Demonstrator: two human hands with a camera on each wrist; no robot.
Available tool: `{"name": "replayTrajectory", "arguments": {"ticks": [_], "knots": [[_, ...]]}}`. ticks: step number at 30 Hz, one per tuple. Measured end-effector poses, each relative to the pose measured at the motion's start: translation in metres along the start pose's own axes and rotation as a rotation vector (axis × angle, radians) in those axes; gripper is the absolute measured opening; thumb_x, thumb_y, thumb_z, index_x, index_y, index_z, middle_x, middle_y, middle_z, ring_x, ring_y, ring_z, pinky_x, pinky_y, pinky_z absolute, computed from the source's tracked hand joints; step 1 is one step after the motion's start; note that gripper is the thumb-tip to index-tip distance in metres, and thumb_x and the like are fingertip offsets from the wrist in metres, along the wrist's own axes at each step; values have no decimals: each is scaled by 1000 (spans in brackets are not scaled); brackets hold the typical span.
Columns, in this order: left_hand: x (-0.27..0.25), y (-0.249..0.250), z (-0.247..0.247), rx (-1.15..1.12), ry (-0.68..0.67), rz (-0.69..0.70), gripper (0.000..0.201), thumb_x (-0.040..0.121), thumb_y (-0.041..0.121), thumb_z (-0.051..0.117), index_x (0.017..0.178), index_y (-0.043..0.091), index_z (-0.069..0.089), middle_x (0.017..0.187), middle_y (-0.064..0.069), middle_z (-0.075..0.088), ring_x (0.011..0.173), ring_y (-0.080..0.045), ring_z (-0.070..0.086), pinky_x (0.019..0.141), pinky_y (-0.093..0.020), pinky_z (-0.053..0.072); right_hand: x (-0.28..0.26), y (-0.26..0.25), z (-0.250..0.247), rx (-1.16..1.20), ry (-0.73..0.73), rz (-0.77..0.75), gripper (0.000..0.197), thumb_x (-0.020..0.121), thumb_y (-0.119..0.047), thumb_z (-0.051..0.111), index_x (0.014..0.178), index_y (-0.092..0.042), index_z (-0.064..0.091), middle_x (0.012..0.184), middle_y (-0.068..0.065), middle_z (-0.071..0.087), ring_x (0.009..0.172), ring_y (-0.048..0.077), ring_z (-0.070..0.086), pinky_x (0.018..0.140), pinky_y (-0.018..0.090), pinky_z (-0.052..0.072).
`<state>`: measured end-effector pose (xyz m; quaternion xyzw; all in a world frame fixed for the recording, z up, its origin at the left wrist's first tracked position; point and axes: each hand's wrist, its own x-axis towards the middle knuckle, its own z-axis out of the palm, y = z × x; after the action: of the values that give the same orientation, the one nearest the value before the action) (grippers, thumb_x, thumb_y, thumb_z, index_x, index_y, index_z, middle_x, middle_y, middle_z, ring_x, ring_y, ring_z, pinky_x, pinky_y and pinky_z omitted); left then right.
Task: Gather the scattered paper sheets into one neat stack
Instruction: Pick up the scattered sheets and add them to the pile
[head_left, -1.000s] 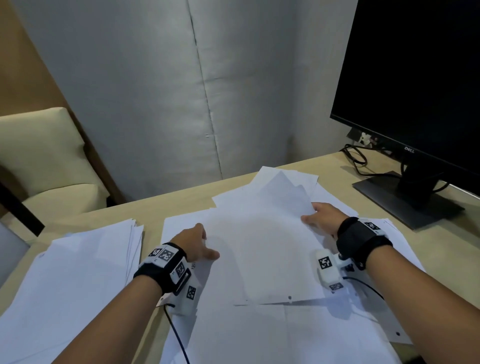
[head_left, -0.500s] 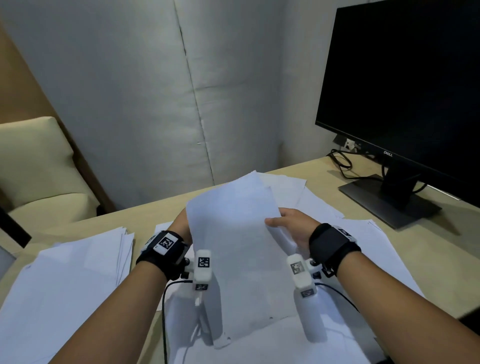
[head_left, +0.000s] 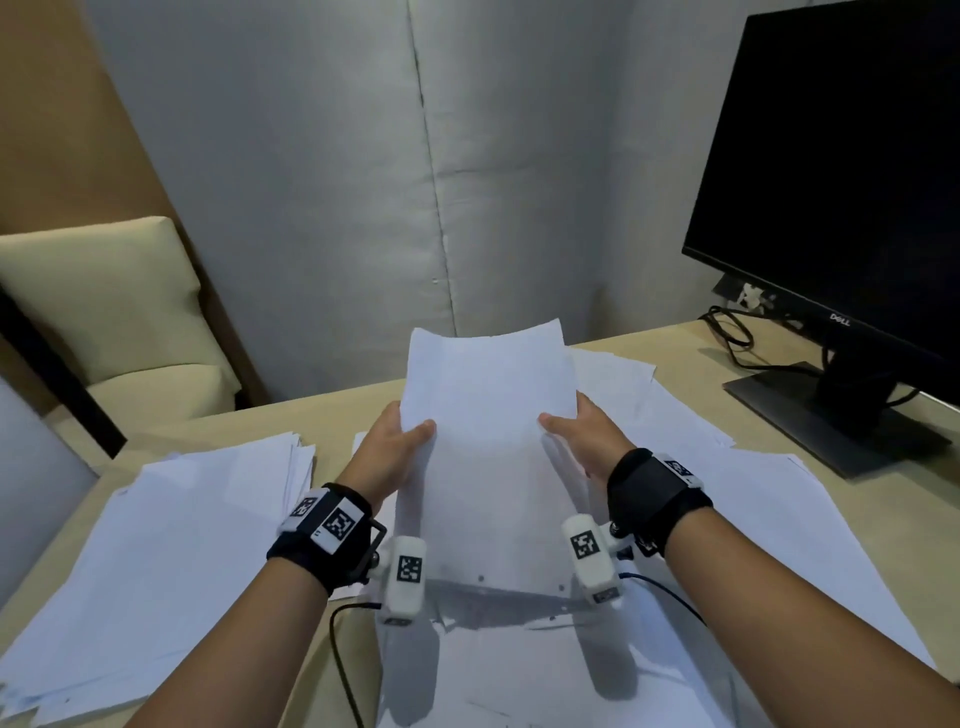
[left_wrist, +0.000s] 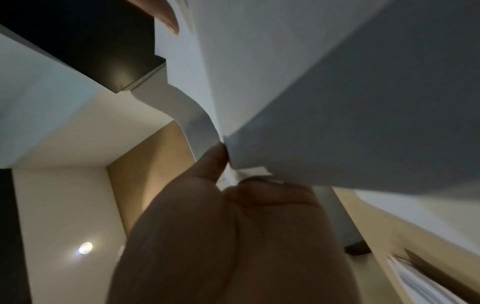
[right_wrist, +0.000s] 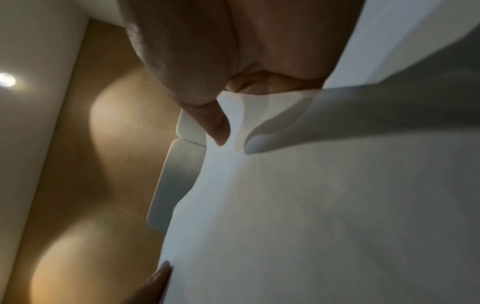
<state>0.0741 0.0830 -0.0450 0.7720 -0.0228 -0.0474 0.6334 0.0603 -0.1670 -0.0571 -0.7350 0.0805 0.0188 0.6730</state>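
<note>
Left hand (head_left: 387, 447) and right hand (head_left: 587, 439) each pinch a side edge of the upright white paper sheets (head_left: 488, 441) between them.

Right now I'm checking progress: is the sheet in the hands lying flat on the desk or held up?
Held up. The sheet stands nearly upright, left hand and right hand gripping its side edges.
</note>
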Motion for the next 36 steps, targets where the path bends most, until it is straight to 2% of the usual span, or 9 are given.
{"name": "replayTrajectory", "arguments": {"ticks": [3,5,7,15,20,24,27,30,36], "knots": [[-10,-1,-18,81,93,5,22,96,10,58,118,11,56,113,-8,70,102,-27,69,91,-43,54,0,0,21,20,-78,4,27,96,-12,56,122,-5,62,119,13,70,102,31,68,91,41,55],[-17,-3,-37,117,157,-11,22,96,10,60,118,12,57,108,-4,71,95,-24,70,87,-40,56,-4,-2,30,8,-112,19,24,97,-16,56,119,-7,62,111,10,70,85,25,68,68,31,56],[-23,-7,-63,115,208,-62,26,95,14,63,120,13,59,109,-6,72,96,-28,71,91,-46,56,-8,-4,38,-14,-136,56,29,98,-20,56,126,-11,54,108,11,66,77,26,64,61,32,55],[-52,-30,-175,57,366,-212,25,95,6,61,120,7,61,112,-15,73,99,-36,70,96,-53,53,-10,1,85,-142,-361,160,29,99,-27,56,123,-10,53,105,20,70,62,27,65,53,31,51],[-65,-46,-230,185,442,-315,24,92,6,65,116,3,61,109,-18,73,96,-39,71,93,-56,54,-8,12,103,-213,-356,206,27,99,-25,56,111,-1,57,92,19,68,55,25,57,47,25,39],[-67,-57,-261,415,461,-407,23,89,10,69,110,3,63,112,-19,70,97,-36,68,95,-50,52,-7,20,109,-248,-300,194,23,98,-22,56,103,0,60,83,17,68,50,23,54,44,22,36],[-68,-59,-270,595,475,-471,54,89,10,70,136,2,47,129,-21,60,115,-36,59,94,-38,45,-5,23,110,-237,-278,199,22,97,-21,57,101,1,60,81,17,67,49,22,52,44,22,34],[-68,-64,-278,719,459,-454,75,89,8,67,153,11,27,144,-19,49,127,-36,51,96,-36,41,-5,27,111,-218,-261,200,21,96,-20,57,98,1,60,79,17,66,48,22,50,43,21,32],[-73,-67,-272,1157,321,-649,44,98,21,48,141,33,50,154,-1,39,141,-28,33,112,-36,33,-5,27,113,-203,-255,202,17,96,-18,58,93,-2,59,75,18,64,47,22,48,45,22,32]]}}
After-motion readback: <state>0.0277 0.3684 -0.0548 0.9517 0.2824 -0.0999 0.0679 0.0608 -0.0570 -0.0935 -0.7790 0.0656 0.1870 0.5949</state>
